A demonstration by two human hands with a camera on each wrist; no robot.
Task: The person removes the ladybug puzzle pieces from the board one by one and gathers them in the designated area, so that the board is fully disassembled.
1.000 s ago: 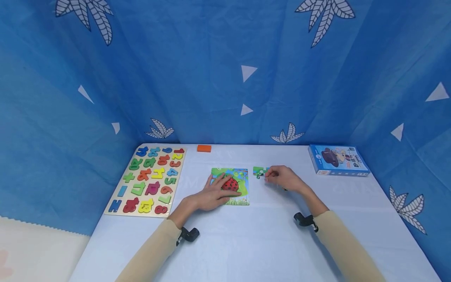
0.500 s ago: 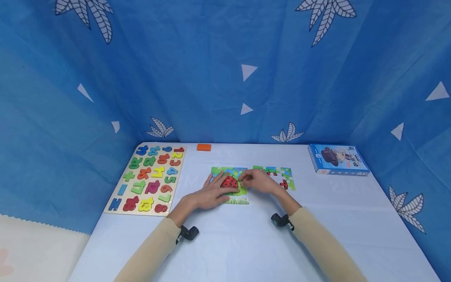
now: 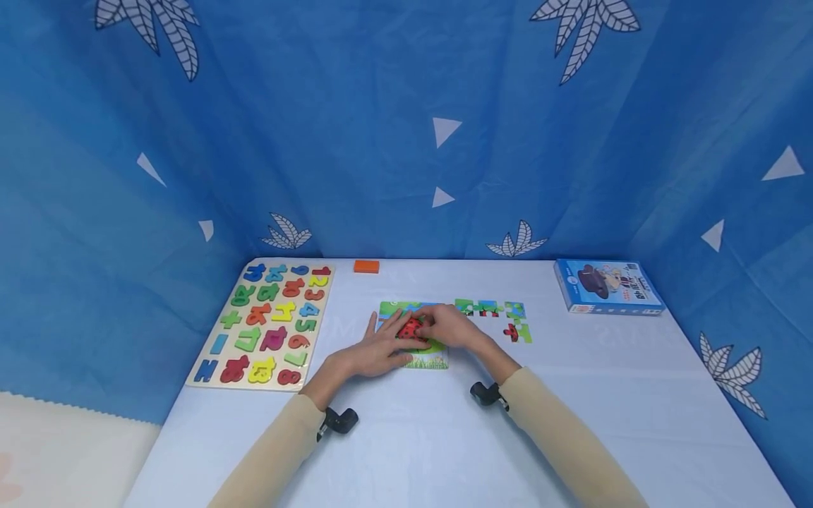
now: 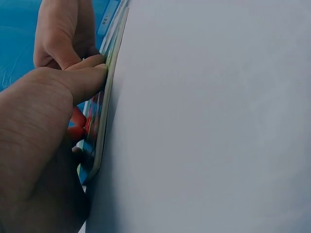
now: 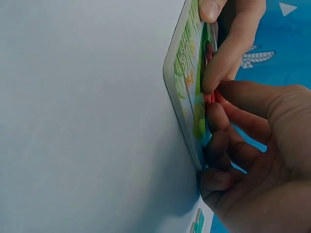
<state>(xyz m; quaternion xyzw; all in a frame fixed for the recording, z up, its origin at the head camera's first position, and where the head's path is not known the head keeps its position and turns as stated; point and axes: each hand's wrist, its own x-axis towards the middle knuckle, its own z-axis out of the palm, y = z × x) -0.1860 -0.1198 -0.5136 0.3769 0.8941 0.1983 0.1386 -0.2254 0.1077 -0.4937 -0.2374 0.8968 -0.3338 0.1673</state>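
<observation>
Left hand (image 3: pixel 378 351), spread, and right hand (image 3: pixel 451 327) (hold unclear) touch one ladybird puzzle (image 3: pixel 432 361).

Ladybird jigsaw (image 3: pixel 428 362) mid-table, other items between its 9 and 3 o'clock
On the table (image 3: pixel 406 444), the left hand (image 3: pixel 377 352) lies over the jigsaw's 8 o'clock side and the right hand (image 3: pixel 448 327) over its 3 o'clock side; seen from the jigsaw, the number puzzle board (image 3: pixel 254 386) lies at 9 o'clock, the block (image 3: pixel 366 267) at 11, the loose jigsaw pieces (image 3: pixel 515 310) near at 3, and the box (image 3: pixel 610 287) further off between 2 and 3, with the curtain (image 3: pixel 375 169) behind the table at 12
</observation>
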